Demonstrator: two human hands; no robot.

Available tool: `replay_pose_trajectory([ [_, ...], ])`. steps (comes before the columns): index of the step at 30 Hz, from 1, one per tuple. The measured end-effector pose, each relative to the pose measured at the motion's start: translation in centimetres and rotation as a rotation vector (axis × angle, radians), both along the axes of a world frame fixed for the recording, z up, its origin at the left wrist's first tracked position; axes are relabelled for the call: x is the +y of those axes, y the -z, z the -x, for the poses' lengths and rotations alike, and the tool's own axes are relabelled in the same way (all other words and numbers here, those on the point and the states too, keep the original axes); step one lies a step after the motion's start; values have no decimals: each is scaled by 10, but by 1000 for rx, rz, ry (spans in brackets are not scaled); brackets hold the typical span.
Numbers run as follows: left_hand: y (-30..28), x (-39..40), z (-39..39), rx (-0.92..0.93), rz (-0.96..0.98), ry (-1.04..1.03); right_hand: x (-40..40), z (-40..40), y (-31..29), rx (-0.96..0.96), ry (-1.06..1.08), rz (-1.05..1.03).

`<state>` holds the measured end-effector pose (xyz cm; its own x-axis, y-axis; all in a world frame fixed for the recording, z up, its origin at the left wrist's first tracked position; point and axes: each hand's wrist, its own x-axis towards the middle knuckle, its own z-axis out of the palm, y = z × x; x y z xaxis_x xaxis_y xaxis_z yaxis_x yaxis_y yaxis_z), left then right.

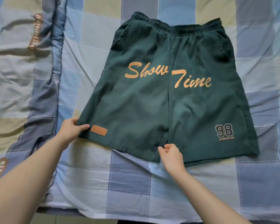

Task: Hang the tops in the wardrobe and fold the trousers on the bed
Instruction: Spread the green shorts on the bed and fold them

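Head view: green shorts [152, 97] flat on the bed [120, 183]; left hand [71, 129] pinches the hem corner, right hand [172, 155] pinches the inner hem.

My left hand [72, 128] pinches the outer hem corner of the green shorts [160, 101], thumb on top, just beside the tan patch [98, 132] to its right. My right hand [172, 155] pinches the hem at the crotch seam — fingers curled. The shorts lie flat on the checked bed [120, 183], waistband [174, 28] far from both grips, "Show Time" between. The "98" print [224, 130] sits right of my right hand — a quilt [14, 70] lies left of my left.
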<state>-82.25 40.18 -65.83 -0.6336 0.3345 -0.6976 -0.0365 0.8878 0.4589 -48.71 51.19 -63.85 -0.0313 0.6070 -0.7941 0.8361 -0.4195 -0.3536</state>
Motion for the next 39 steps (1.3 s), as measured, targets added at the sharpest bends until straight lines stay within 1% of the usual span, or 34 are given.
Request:
replay_pose_trajectory([
  [3, -5, -18, -3, -85, -68, -149, -4, 9, 8, -213, 57, 65],
  [4, -7, -23, -6, -104, -93, -186, -5, 10, 10, -259, 58, 114],
  [5, -8, -26, -9, -114, -109, -213, -6, 11, 13, -264, 46, 164],
  [7, -14, -35, -14, -144, -145, -247, -10, 14, 19, -195, 50, 185],
  [10, -19, -50, -18, -173, -192, -313, -20, 8, 18, -130, 46, 126],
  [12, -21, -61, -21, -151, -170, -301, -33, -5, 12, -132, 9, 133],
  [14, -19, -75, -27, -169, -108, -256, -46, -19, 3, -70, 42, 141],
  [16, -21, -88, -35, -197, 5, -163, -57, -33, -8, 3, 44, 221],
  [17, -21, -93, -38, -154, 83, -76, -60, -41, -16, 12, -19, 287],
  [20, -32, -100, -53, 182, 380, 263, -59, -68, -28, -61, -337, 482],
  [21, -36, -99, -62, 260, 459, 331, -51, -76, -31, -103, -404, 484],
  [22, -42, -95, -75, 340, 481, 378, -39, -83, -33, -143, -422, 426],
  [23, -47, -87, -91, 431, 428, 450, -22, -92, -34, -171, -393, 328],
  [24, -51, -78, -106, 506, 325, 541, -6, -101, -34, -188, -324, 203],
  [25, -53, -63, -128, 550, 209, 626, 15, -114, -34, -206, -236, 67],
  [26, -54, -47, -151, 550, 113, 698, 37, -129, -33, -235, -155, -47],
  [27, -54, -31, -174, 497, 45, 748, 56, -144, -30, -267, -76, -137],
  [29, -47, -2, -222, 300, -67, 762, 92, -174, -22, -351, 71, -233],
  [31, -37, 26, -267, 126, -136, 627, 122, -199, -16, -419, 148, -258],
  [33, -28, 51, -300, -31, -113, 439, 146, -212, -10, -432, 168, -249],
  [35, -17, 69, -320, -145, -71, 266, 161, -220, -4, -387, 136, -203],
  [37, -9, 80, -332, -160, -55, 180, 170, -227, 0, -286, 96, -154],
  [39, -8, 82, -338, -190, -59, 113, 174, -234, 0, -157, 103, -123],
])
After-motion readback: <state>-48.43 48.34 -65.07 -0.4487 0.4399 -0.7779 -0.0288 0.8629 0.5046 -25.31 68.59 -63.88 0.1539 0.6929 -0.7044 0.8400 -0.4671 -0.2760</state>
